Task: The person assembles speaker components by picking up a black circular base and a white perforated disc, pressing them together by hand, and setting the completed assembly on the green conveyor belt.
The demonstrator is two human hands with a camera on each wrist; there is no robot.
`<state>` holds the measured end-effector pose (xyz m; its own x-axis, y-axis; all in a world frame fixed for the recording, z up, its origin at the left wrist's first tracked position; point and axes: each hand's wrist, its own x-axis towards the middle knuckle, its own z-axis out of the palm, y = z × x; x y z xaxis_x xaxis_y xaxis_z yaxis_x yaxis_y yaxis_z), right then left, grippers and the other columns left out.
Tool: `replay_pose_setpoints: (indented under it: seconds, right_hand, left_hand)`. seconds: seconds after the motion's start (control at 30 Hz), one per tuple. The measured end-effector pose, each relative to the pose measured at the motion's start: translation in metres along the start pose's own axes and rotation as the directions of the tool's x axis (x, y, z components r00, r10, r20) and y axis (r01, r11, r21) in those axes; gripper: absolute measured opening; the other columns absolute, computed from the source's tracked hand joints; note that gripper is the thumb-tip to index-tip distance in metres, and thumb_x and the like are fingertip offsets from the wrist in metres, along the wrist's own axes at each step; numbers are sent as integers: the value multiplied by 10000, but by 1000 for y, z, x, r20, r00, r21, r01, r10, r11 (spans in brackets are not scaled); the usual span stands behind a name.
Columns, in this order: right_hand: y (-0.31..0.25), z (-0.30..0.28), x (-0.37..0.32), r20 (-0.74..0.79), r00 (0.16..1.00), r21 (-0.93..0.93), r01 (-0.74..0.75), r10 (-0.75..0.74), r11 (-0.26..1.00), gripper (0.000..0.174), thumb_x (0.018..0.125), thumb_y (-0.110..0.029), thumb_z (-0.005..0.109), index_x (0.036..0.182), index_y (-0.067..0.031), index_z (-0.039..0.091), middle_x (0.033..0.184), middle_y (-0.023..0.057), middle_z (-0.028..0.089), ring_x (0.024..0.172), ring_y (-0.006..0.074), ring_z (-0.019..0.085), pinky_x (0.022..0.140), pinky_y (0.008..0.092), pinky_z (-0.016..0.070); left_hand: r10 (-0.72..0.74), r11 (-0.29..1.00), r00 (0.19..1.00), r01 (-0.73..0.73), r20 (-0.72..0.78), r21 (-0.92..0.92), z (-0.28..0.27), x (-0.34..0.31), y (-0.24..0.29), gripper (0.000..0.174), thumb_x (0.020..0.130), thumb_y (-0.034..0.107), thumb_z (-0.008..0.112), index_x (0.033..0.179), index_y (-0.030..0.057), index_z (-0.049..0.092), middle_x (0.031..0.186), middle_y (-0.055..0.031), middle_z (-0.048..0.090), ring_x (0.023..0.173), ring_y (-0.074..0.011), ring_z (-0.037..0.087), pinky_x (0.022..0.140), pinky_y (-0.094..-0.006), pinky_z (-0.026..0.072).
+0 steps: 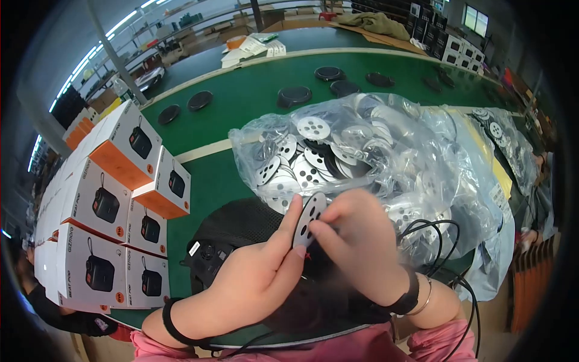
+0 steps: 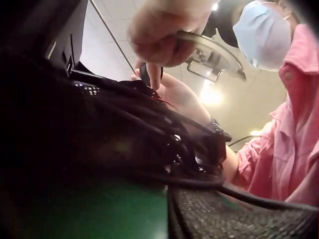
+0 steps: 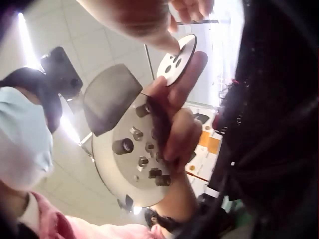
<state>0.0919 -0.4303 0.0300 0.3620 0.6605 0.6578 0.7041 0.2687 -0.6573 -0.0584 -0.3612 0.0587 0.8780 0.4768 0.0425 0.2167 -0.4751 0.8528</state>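
In the head view my left hand (image 1: 256, 277) holds a thin white disc (image 1: 312, 218) upright between thumb and forefinger, its face dotted with dark round holes. My right hand (image 1: 365, 241) meets the disc's right side, thumb and forefinger pinching at it; this hand is slightly blurred. From the right wrist view, a right fingertip touches the face of the disc (image 3: 177, 62). Below it, the left hand's curled fingers (image 3: 182, 137) lie at the edge of a larger round part (image 3: 112, 159) with short posts and screws. That part is hidden in the head view.
Behind the hands lies a clear plastic bag (image 1: 416, 139) full of similar discs. Stacked speaker boxes (image 1: 93, 253) stand at left, with a black mesh item (image 1: 241, 223) beside them. Black round parts (image 1: 294, 95) sit on the green belt (image 1: 229, 90). Black cables (image 1: 458, 241) loop at right.
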Motion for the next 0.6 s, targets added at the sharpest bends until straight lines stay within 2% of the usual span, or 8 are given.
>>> replay_pose_setpoints:
  seconds: [0.07,0.1,0.13,0.2,0.43,0.6]
  right_hand:
    - [-3,4,-8,218,970,328,-178,109,928,124,711,-16,598,808,-28,521,761,52,489,524,93,458,488,196,366]
    - [-3,3,-8,278,949,339,-242,149,909,94,721,-9,580,795,-13,521,774,57,489,548,93,498,499,195,387]
    - [-3,4,-9,277,948,336,-247,155,909,94,721,-9,580,795,-13,521,774,57,489,548,93,498,499,195,387]
    - [-3,6,-9,348,912,392,-350,215,851,92,729,-8,573,801,-2,517,766,58,490,609,101,546,540,194,421]
    - [-6,1,-6,412,899,348,-308,151,886,100,736,-4,563,822,17,515,794,72,486,683,116,571,607,199,468]
    - [-4,2,-7,437,882,395,-363,175,844,112,740,-10,567,833,27,516,810,72,485,706,114,567,631,200,477]
  left_hand:
    - [59,948,996,-35,-65,315,4,0,7,545,808,112,442,1260,-75,202,619,-147,546,509,-276,552,458,-323,421]
    - [113,933,991,-80,-76,352,6,0,1,558,789,106,455,1250,-91,211,596,-152,536,475,-281,538,422,-335,413]
    - [112,934,991,-81,-71,349,7,0,-1,558,789,106,455,1250,-91,211,596,-152,536,475,-281,538,422,-335,413]
    - [174,912,982,-130,-79,389,8,0,-4,559,780,100,458,1240,-108,217,568,-151,526,465,-276,536,424,-343,417]
    - [187,903,980,-146,-63,404,7,-1,-10,552,764,90,455,1223,-124,235,556,-155,523,464,-280,538,428,-346,423]
    - [162,903,985,-124,-59,412,8,-1,-8,539,768,94,450,1219,-121,249,536,-154,518,458,-279,538,428,-348,424]
